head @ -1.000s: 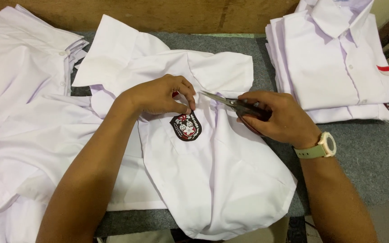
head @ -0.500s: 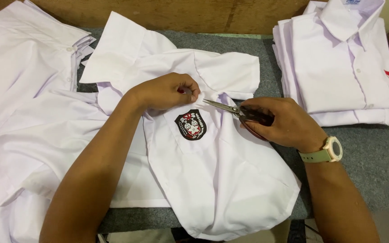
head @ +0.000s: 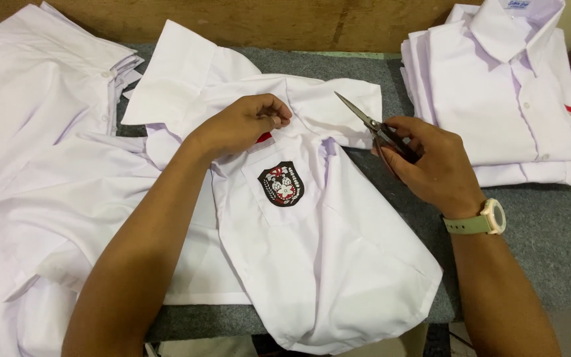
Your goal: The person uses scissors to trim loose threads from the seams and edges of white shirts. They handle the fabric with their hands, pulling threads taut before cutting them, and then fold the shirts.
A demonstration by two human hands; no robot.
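My left hand (head: 246,124) pinches the soft, light white shirt (head: 312,251) at twelve o'clock from its badge (head: 281,184); my right hand (head: 431,165) grips the stiff scissors (head: 371,122).

White shirt (head: 325,264) at centre — plain cloth, its chest pocket bearing a black shield badge (head: 281,184) with red and white figures; a red strip (head: 265,137) shows just above, at 11 o'clock from the badge. Scissors (head: 371,124) at 2 o'clock: dark grey blades, black handles. Wristwatch (head: 480,221) at 4 o'clock — olive-green strap, cream case. Folded shirts (head: 503,99) at 2 o'clock are white with a red stripe. Table cover (head: 536,244): mottled grey. Heaped shirts (head: 41,132) at 9 o'clock: white.
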